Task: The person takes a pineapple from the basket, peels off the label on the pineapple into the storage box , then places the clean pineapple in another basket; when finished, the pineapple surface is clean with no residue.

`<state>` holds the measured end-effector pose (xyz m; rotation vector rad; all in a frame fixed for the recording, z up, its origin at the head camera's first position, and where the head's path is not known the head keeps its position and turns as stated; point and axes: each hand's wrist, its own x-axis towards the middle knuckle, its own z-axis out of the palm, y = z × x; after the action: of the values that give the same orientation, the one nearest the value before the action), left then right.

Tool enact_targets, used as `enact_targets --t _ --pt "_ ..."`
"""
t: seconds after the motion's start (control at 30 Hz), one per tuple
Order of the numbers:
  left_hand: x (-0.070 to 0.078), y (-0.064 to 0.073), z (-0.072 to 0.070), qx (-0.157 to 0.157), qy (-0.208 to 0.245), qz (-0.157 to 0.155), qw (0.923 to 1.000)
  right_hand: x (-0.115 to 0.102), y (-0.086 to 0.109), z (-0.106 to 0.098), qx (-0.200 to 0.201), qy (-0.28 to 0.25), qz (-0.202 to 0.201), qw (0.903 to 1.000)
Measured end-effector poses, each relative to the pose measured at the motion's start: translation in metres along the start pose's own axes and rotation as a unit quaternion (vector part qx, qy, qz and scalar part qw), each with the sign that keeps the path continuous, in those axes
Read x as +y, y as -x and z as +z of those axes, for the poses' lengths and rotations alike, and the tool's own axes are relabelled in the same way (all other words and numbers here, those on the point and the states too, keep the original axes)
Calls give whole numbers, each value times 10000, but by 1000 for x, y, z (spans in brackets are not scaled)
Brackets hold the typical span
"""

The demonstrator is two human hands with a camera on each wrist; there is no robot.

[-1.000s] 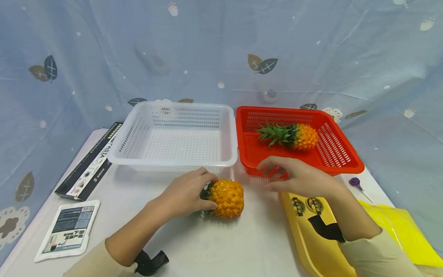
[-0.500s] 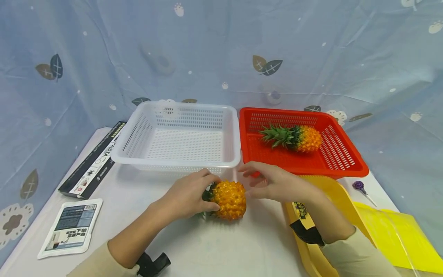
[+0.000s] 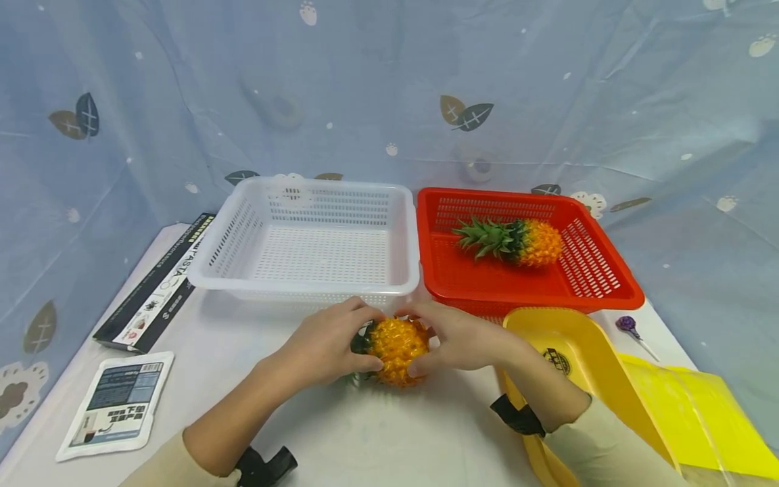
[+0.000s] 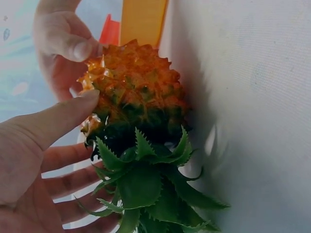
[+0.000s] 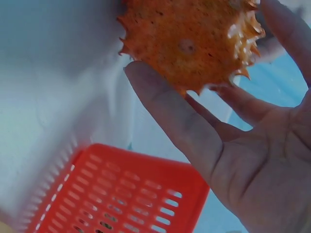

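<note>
A shiny orange pineapple [image 3: 395, 348] lies on its side on the white table, its green leaves [image 4: 141, 189] pointing left. My left hand [image 3: 328, 341] grips it near the crown, with the thumb along the near side and the fingers reaching behind. At the bottom end, my right hand [image 3: 462, 335] has thumb and fingers spread around the orange body; its palm stays off the fruit in the right wrist view. Both hands hide much of the crown and the far side. A second pineapple [image 3: 538, 243] lies in the red basket [image 3: 475, 284].
Behind the hands stands a white basket [image 3: 304, 285], beside the red one. A yellow tray [image 3: 599, 358] sits under the right forearm, with a yellow packet [image 3: 700, 406] and purple lollipop [image 3: 627, 323] further right. At left lie a black box [image 3: 155, 291] and white pouch [image 3: 115, 406].
My right hand has moved left from near the red basket and taken hold of the pineapple's bottom end. The left hand keeps its grip in place.
</note>
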<state>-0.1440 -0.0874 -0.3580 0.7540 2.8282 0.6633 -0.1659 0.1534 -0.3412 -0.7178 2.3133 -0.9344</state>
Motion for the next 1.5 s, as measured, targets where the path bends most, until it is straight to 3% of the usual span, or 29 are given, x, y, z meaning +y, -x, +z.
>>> enact_targets --t 0.6,0.83,1.07,1.23,1.5 --pt "-1 4 -3 118 -17 -12 9999 -2 -10 10 107 110 302 9994" --pt "-1 5 -1 133 7 -45 9999 0 -12 12 161 240 145 9995" --pt "-3 6 0 120 42 364 9993 3 -11 12 291 197 135 9993" --pt "-6 11 -4 163 333 599 9975 3 -6 8 345 271 52 9990" --pt "-17 24 -18 726 849 810 9904 2 6 -2 370 414 137 9984"
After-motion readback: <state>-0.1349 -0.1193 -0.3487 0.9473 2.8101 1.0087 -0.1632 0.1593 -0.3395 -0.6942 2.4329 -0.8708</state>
